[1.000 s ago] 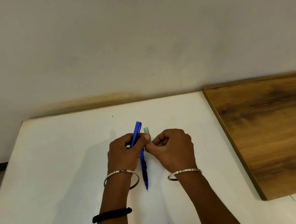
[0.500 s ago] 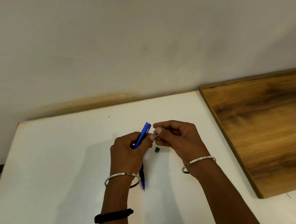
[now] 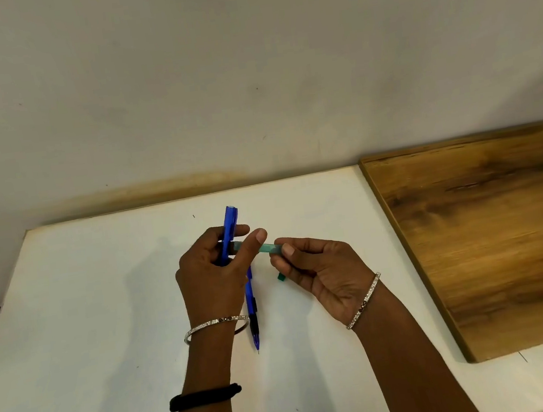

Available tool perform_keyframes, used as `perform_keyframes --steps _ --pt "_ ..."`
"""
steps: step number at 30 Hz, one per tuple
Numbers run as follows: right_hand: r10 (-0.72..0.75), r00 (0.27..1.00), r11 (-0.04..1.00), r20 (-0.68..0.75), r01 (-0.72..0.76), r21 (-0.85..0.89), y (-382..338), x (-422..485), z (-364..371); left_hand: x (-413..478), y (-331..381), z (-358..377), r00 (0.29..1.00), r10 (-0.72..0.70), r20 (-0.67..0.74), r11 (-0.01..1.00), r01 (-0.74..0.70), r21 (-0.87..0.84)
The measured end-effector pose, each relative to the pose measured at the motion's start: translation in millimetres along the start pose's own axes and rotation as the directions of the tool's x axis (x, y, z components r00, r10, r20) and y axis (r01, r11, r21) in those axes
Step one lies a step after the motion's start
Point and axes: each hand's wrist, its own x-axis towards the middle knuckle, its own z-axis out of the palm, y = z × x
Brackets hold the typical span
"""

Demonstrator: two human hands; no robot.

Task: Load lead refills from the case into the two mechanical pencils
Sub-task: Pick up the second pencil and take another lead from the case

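The left hand (image 3: pixel 213 275) is gripping one blue pencil (image 3: pixel 228 232), now pointing toward 12 o'clock rather than leaning to 1 as half a second ago. The right hand (image 3: pixel 319 268) is pinching the lead case (image 3: pixel 270 248), now showing crosswise between the hands, its 9 o'clock end passing behind the left thumb. The second pencil (image 3: pixel 252 312) and green cap (image 3: pixel 281 276) are still lying on the white table (image 3: pixel 85 299).

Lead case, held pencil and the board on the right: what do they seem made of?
The lead case looks like translucent teal plastic, pale and see-through. The held pencil looks like glossy blue plastic, with sheen along its barrel. The board shows matte brown wood grain; solid wood or laminate, I cannot tell.
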Motion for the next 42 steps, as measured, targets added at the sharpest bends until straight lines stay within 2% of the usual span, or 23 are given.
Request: perform_keyframes --steps 8,16,23,30,34,38,42 --pt "0.054 0.998 0.997 0.029 -0.055 0.062 -1.4 -1.6 -1.1 -1.2 1.6 0.9 0.998 0.045 -0.035 0.999 -0.044 0.009" --pt "0.075 0.994 0.994 0.074 -0.08 0.068 -1.5 -2.2 -1.3 0.3 1.6 -0.9 0.998 0.032 -0.055 0.997 -0.036 -0.071" --pt "0.055 0.996 0.998 0.068 -0.058 0.038 -2.0 -1.6 -0.8 1.0 0.2 -1.9 0.998 0.012 -0.064 0.995 -0.018 -0.097" --pt "-0.032 0.999 0.999 0.007 0.032 -0.022 -4.2 -1.3 0.6 2.8 -2.7 -4.0 0.997 -0.021 -0.068 0.996 0.015 -0.085" --pt "-0.112 0.99 0.994 -0.081 0.11 -0.029 -5.5 -0.7 1.9 2.4 -5.3 -4.2 0.999 -0.053 0.004 0.997 0.054 -0.053" --pt "-0.195 0.972 0.981 -0.132 0.193 -0.029 -6.0 -0.2 2.7 3.1 -10.3 -4.9 0.987 -0.069 0.146 0.997 0.066 0.03" --pt "-0.296 0.942 0.951 -0.157 0.275 -0.143 -5.3 2.0 4.4 0.8 -15.0 -4.7 0.957 -0.071 0.282 0.991 0.035 0.131"
